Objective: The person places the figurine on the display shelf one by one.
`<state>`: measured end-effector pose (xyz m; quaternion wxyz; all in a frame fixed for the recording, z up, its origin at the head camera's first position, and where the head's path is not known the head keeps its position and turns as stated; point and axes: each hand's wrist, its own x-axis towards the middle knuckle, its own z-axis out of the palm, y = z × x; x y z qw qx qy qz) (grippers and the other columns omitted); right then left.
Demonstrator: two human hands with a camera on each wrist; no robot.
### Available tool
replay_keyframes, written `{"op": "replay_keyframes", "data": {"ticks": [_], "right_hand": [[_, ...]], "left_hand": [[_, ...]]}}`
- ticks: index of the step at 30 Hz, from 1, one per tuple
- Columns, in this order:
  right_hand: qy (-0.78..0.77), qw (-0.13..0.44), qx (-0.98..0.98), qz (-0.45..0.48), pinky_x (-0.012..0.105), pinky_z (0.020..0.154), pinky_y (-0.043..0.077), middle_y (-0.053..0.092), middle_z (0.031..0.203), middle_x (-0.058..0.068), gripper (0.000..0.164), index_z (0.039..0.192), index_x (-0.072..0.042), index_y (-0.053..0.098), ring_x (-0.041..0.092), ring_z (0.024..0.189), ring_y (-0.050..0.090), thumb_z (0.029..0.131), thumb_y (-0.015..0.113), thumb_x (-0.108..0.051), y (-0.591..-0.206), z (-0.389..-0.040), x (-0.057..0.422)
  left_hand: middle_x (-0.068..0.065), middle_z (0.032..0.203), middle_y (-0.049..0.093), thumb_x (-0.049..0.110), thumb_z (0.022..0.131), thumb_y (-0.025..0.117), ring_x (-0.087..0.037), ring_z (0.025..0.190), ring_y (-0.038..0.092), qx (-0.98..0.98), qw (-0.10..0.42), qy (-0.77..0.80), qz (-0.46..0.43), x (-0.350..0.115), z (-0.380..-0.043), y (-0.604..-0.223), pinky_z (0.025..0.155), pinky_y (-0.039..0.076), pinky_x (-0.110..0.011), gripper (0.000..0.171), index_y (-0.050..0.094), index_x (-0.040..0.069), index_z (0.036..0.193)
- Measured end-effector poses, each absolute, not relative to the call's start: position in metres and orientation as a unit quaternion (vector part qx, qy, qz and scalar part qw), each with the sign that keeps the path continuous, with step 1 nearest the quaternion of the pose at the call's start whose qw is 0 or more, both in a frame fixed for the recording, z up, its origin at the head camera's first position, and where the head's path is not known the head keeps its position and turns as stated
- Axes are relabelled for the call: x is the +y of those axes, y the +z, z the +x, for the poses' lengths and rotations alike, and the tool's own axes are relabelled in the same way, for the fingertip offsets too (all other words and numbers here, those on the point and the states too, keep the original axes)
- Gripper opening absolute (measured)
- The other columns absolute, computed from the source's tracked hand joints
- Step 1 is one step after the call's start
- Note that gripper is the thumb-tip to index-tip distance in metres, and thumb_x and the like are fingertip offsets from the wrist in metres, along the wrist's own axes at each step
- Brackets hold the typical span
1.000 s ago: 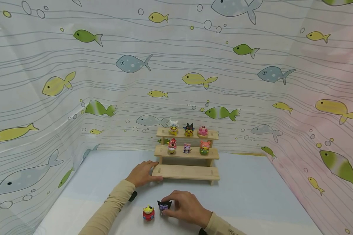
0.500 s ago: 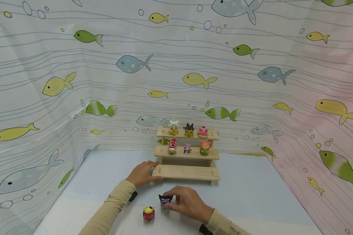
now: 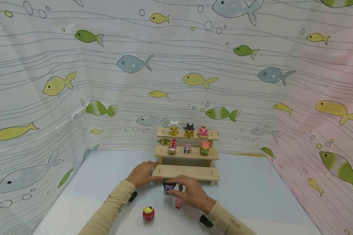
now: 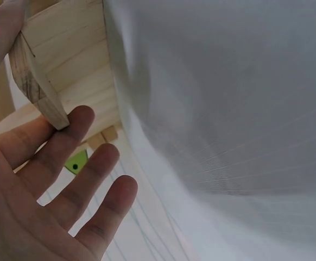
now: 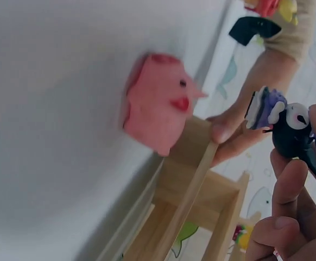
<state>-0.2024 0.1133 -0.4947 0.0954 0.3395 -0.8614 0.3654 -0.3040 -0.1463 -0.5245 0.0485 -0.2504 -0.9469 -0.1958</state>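
My right hand [image 3: 191, 193] pinches a small black-and-purple figurine [image 3: 168, 188] between thumb and fingers, just in front of the bottom step's left part. The right wrist view shows this figurine [image 5: 291, 133] tilted on its side relative to the camera. Below that hand, a pink pig figurine [image 3: 178, 203] stands on the table, partly covered by the hand. My left hand [image 3: 141, 175] holds the left end of the three-step wooden display shelf [image 3: 186, 172]. In the left wrist view the board's end [image 4: 36, 81] lies between thumb and fingers, the outer fingers spread free.
A red-and-yellow figurine [image 3: 148, 214] stands on the white tabletop [image 3: 247, 192], in front of the left forearm. Three figurines, one a pink round one [image 3: 203, 131], line the top step; three more, including a pink-and-green one [image 3: 205, 148], line the middle step. A fish-print curtain [image 3: 176, 58] surrounds the table.
My right hand has carried the black-and-purple figurine forward, towards the bottom step. The pink pig figurine has come into view beneath it. My left hand stays on the shelf.
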Motion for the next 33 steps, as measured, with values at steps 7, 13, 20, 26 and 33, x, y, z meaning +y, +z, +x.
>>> {"op": "replay_keyframes", "data": {"ticks": [7, 13, 20, 26, 33], "right_hand": [[0.367, 0.126, -0.858, 0.336, 0.018, 0.061, 0.049, 0.07, 0.113, -0.014, 0.034, 0.124, -0.024, 0.073, 0.001, 0.073, 0.057, 0.092, 0.075, -0.036, -0.489, -0.219, 0.115], [0.39, 0.111, -0.867, 0.288, 0.022, 0.062, 0.05, 0.069, 0.112, -0.016, 0.034, 0.125, -0.03, 0.072, 0.004, 0.075, 0.059, 0.092, 0.075, -0.038, -0.488, -0.234, 0.115], [0.389, 0.107, -0.877, 0.259, 0.022, 0.061, 0.049, 0.069, 0.111, -0.014, 0.034, 0.125, -0.028, 0.073, 0.007, 0.076, 0.06, 0.092, 0.077, -0.032, -0.491, -0.25, 0.115], [0.404, 0.091, -0.875, 0.25, 0.023, 0.06, 0.049, 0.069, 0.115, -0.012, 0.032, 0.127, -0.027, 0.072, 0.009, 0.081, 0.062, 0.094, 0.074, -0.03, -0.491, -0.26, 0.115], [0.42, 0.081, -0.869, 0.249, 0.024, 0.062, 0.051, 0.069, 0.117, -0.012, 0.032, 0.126, -0.026, 0.072, 0.008, 0.081, 0.062, 0.095, 0.073, -0.03, -0.494, -0.269, 0.114]], "left_hand": [[-0.015, 0.137, 0.061, 0.07, 0.08, 0.072, -0.036, 0.123, 0.058, -0.946, 0.047, -0.199, -0.251, -0.147, -0.304, -0.525, 0.101, 0.048, -0.056, 0.085, 0.062, 0.01, 0.139], [-0.015, 0.136, 0.061, 0.066, 0.079, 0.076, -0.036, 0.122, 0.059, -0.947, 0.047, -0.203, -0.245, -0.146, -0.304, -0.526, 0.101, 0.048, -0.056, 0.084, 0.062, 0.01, 0.139], [-0.015, 0.137, 0.061, 0.065, 0.081, 0.075, -0.036, 0.123, 0.058, -0.944, 0.047, -0.211, -0.248, -0.146, -0.301, -0.524, 0.101, 0.048, -0.057, 0.082, 0.061, 0.01, 0.14], [-0.015, 0.137, 0.061, 0.064, 0.082, 0.075, -0.036, 0.123, 0.059, -0.942, 0.049, -0.212, -0.254, -0.147, -0.301, -0.524, 0.101, 0.049, -0.056, 0.081, 0.061, 0.01, 0.141], [-0.015, 0.136, 0.062, 0.066, 0.081, 0.074, -0.035, 0.122, 0.06, -0.942, 0.056, -0.209, -0.257, -0.148, -0.303, -0.526, 0.1, 0.049, -0.055, 0.082, 0.062, 0.011, 0.14]]}}
